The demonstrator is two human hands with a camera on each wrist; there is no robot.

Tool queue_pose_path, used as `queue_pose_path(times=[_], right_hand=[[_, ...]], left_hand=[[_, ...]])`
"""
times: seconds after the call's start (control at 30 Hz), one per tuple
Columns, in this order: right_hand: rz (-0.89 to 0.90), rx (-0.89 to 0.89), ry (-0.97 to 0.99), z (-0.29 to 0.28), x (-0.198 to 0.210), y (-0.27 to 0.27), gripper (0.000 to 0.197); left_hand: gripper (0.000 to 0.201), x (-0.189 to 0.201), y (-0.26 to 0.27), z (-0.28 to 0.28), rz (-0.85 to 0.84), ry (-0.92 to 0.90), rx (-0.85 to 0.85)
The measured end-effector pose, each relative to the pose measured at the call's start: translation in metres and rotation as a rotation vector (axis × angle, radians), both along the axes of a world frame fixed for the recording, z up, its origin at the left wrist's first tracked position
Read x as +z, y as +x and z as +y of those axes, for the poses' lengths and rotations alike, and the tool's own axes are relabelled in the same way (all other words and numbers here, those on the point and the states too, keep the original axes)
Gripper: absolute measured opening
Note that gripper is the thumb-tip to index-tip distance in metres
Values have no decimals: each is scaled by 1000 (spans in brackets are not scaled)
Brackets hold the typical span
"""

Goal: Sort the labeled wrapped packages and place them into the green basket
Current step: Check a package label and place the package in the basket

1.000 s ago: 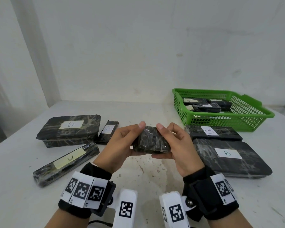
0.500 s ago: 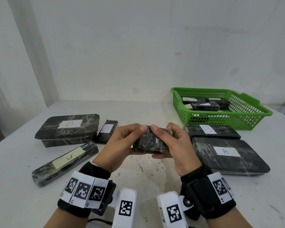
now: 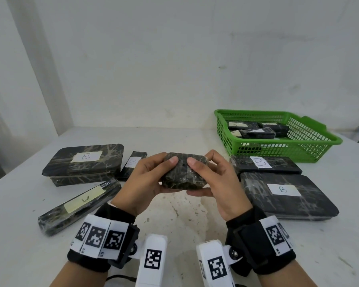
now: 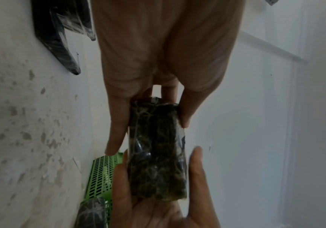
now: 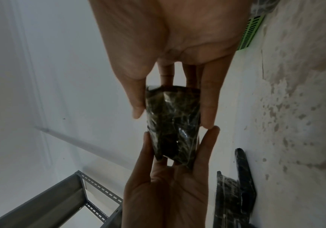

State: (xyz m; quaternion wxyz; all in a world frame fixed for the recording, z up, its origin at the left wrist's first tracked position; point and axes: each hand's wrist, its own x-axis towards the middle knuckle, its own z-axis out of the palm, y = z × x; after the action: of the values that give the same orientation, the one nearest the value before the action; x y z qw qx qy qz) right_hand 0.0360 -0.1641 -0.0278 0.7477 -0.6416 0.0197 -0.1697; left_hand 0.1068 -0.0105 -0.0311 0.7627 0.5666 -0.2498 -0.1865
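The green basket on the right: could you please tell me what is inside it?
The green basket holds several dark wrapped packages with pale labels, lying near its back. Their exact number and label letters cannot be read, and the front wall hides the floor.

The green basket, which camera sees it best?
The head view: the whole green basket shows, with packages inside. The left wrist view catches only a mesh corner; the right wrist view only a sliver.

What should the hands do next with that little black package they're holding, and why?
Probably turn the small wrapped package over to find its label. Both the left hand and the right hand grip it above the table, and no label shows on any visible face, unlike the packages lying around it.
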Motion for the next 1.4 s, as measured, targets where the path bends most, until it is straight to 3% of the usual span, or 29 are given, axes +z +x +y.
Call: queue_pose_path(times=[0.13, 0.23, 0.37, 0.47, 1.07, 1.2, 1.3, 1.4], right_hand=[[23, 116, 4, -1, 1, 0, 33], [4, 104, -5, -3, 1, 0, 43], [-21, 64, 19, -4, 0, 2, 44], [-30, 80, 17, -3, -1, 2, 46], [-51, 109, 50, -5, -4, 5, 29], [-57, 70, 52, -6, -6, 7, 21], [-51, 71, 32, -5, -8, 7, 16], [-24, 90, 6, -2, -9, 7, 33]], left_hand=[[22, 2, 3, 3, 34, -50, 38], [26, 4, 4, 5, 79, -77, 38], [47, 4, 2, 4, 61, -36, 11], [36, 3, 4, 5, 51, -63, 34], [33, 5, 1, 0, 48, -39, 87], [55, 6, -1, 0, 47, 7, 79], [53, 6, -1, 0, 20, 0, 99], [43, 6, -2, 0, -8, 7, 122]])
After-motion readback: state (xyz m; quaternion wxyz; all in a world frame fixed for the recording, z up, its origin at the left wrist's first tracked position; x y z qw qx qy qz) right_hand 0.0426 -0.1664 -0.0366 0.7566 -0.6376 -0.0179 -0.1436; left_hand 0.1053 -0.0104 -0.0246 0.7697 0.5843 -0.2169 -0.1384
